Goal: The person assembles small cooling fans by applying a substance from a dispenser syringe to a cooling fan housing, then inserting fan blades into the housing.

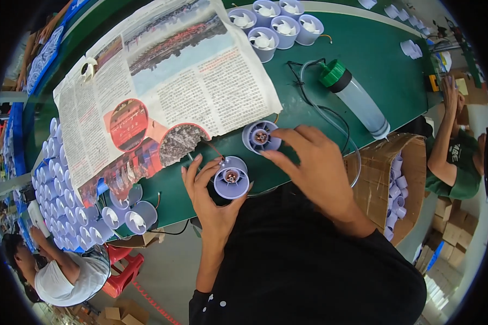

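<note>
My left hand (213,208) is closed round a pale lilac fan housing (232,189), a short round cup with spokes and a coppery centre. A thin wire runs from its far side toward the newspaper. Just beyond and to the right is a second lilac fan housing (249,144), its spoked end facing up. Thumb and forefinger of my right hand (320,165) pinch the right rim of this one. Both housings are at the near edge of the green table (200,162).
A printed newspaper sheet (200,97) covers the table's middle. Several fan cups with white blades (263,40) stand beyond it; many more cups (65,189) fill the left. A green-capped syringe tube (358,103) and a carton of housings (412,179) are right. Co-workers sit on both sides.
</note>
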A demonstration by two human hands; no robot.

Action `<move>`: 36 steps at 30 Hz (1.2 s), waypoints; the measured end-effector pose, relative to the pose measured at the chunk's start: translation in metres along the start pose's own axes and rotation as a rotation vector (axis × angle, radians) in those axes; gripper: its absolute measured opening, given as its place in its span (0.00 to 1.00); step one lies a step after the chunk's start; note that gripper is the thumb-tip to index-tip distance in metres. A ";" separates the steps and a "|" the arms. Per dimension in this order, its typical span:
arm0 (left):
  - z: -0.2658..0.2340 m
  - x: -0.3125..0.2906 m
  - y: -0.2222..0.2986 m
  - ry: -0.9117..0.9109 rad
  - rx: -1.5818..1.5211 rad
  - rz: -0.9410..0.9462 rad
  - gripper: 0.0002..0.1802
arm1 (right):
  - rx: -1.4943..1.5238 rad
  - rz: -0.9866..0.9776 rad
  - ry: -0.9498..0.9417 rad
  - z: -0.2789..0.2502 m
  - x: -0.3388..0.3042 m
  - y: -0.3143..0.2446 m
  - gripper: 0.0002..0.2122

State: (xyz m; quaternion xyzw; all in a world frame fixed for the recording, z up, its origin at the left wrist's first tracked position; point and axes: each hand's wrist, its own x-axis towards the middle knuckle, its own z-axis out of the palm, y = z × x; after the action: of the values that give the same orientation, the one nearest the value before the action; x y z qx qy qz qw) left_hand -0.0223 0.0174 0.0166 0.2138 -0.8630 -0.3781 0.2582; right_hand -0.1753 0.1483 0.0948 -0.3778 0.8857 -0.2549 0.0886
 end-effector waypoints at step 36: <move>0.001 0.008 -0.003 0.038 0.058 0.031 0.36 | 1.891 -0.688 -0.153 -0.056 0.076 0.030 0.51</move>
State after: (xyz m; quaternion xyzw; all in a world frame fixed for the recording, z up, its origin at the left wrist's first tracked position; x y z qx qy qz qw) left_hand -0.0289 0.0110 0.0157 0.2149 -0.8716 -0.3450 0.2740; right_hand -0.2661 0.1330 0.1298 -0.4030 0.1549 -0.8395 0.3300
